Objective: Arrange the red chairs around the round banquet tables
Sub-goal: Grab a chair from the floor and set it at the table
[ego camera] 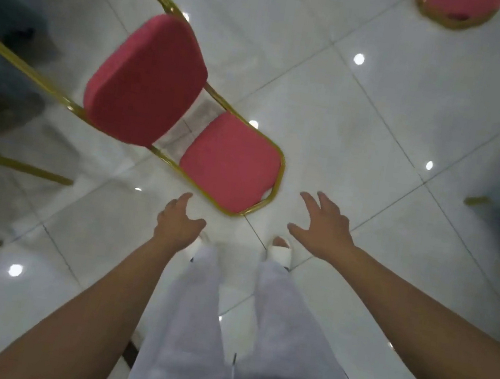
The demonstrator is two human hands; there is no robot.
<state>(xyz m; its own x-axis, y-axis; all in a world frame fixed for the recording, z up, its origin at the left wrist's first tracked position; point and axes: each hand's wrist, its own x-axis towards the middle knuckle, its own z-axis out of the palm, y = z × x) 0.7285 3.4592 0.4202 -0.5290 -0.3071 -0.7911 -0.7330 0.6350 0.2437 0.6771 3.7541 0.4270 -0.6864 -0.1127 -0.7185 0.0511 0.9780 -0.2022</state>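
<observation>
One padded red chair point(230, 161), gilt tubular frame point(281, 169), perhaps metal; glossy tiles point(379, 127)

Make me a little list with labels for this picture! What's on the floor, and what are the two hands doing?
floor: shiny white tiles
near chair: red chair with a gold frame, just in front of the person
far chair: second red chair, cut off at the top right edge
hands: left hand and right hand, both open, reaching towards the near chair, holding nothing
feet: white slippers
</observation>
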